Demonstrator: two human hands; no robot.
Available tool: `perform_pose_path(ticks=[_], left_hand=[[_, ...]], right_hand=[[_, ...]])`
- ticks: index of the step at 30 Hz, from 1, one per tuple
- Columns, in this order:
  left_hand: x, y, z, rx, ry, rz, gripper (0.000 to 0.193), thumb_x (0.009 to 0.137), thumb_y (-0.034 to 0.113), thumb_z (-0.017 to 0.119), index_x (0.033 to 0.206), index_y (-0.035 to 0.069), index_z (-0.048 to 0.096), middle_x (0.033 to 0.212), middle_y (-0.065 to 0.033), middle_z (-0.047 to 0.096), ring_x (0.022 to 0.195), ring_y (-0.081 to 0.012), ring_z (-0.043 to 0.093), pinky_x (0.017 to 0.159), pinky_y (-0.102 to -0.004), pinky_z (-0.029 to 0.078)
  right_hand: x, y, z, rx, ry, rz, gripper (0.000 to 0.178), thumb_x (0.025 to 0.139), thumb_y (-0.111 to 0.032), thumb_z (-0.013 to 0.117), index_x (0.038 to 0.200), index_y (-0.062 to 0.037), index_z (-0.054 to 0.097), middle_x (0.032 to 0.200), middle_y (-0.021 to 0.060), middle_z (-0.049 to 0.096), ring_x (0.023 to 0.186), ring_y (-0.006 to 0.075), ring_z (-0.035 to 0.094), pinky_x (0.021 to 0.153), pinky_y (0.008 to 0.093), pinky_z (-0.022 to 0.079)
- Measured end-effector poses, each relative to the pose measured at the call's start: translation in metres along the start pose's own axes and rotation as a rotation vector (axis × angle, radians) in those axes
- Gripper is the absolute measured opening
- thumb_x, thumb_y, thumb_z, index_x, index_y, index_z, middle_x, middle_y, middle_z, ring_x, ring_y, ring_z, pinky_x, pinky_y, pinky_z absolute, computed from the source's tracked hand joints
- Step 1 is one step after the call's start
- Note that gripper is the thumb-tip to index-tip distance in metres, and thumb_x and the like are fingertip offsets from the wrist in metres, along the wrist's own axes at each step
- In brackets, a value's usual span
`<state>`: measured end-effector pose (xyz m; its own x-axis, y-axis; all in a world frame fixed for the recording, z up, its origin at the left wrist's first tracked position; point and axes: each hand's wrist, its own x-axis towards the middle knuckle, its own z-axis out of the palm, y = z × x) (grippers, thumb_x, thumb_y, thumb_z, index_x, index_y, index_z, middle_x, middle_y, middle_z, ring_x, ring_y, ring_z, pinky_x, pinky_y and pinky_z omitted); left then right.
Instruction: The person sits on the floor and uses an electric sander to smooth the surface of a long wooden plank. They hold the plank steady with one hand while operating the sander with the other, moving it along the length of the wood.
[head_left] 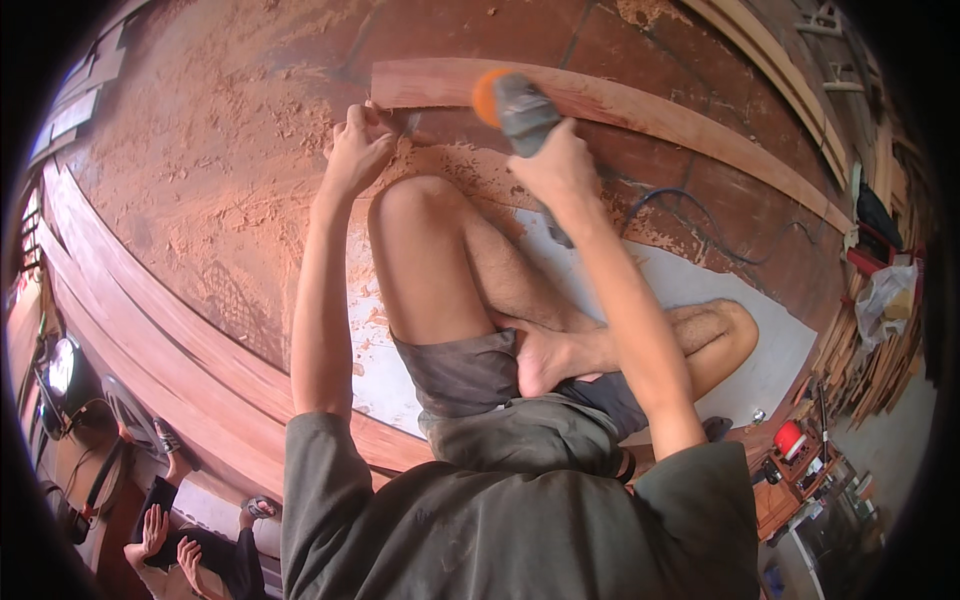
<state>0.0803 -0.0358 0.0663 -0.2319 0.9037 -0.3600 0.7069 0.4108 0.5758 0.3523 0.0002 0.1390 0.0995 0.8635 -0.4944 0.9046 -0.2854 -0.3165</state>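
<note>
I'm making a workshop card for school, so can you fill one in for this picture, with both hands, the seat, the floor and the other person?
Left hand: by the plank's left end; grip unclear
Right hand: holding a grey power tool, blurred, with an orange end over the plank
Seat: white sheet on the floor
Floor: reddish-brown, strewn with wood shavings
Left side: long boards
Other person: lower left, dark clothes

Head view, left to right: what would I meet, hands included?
Another person's hands, the wearer's left hand, the grey and orange power tool gripped by the right hand, the dark cord, the clear plastic bag.
</note>
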Motion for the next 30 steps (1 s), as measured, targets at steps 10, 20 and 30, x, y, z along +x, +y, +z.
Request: perform_pose_path(ticks=[10, 20, 30], left_hand=[[-0.003, 0.004, -0.003, -0.045, -0.038, 0.025, 0.049, 0.087, 0.033, 0.057, 0.127, 0.007, 0.049, 0.118, -0.0199, 0.065, 0.127, -0.0364, 0.051, 0.111, -0.0507, 0.029], [-0.001, -0.002, -0.002, -0.096, -0.015, 0.012, 0.053, 0.085, 0.033, 0.067, 0.126, 0.004, 0.051, 0.123, -0.0237, 0.062, 0.123, -0.0398, 0.054, 0.106, -0.0494, 0.039], [-0.007, -0.002, -0.005, -0.149, -0.052, -0.042, 0.051, 0.081, 0.028, 0.063, 0.124, 0.006, 0.047, 0.127, -0.0207, 0.06, 0.13, -0.0393, 0.047, 0.113, -0.0549, 0.028]], right_hand=[[0.032, 0.084, -0.043, -0.004, 0.123, 0.154, 0.081, 0.067, -0.034, 0.083, 0.127, 0.0109, 0.051, 0.12, 0.0335, 0.066, 0.116, 0.0423, 0.066, 0.1, 0.0445, 0.054], [0.048, -0.057, 0.016, 0.053, 0.048, -0.14, 0.077, 0.068, -0.025, 0.079, 0.127, 0.0146, 0.048, 0.114, 0.0326, 0.068, 0.11, 0.043, 0.068, 0.095, 0.0444, 0.056], [0.048, -0.093, 0.031, 0.04, 0.054, -0.237, 0.076, 0.07, -0.02, 0.078, 0.128, 0.0164, 0.045, 0.114, 0.0336, 0.067, 0.108, 0.0439, 0.069, 0.095, 0.0424, 0.057]])
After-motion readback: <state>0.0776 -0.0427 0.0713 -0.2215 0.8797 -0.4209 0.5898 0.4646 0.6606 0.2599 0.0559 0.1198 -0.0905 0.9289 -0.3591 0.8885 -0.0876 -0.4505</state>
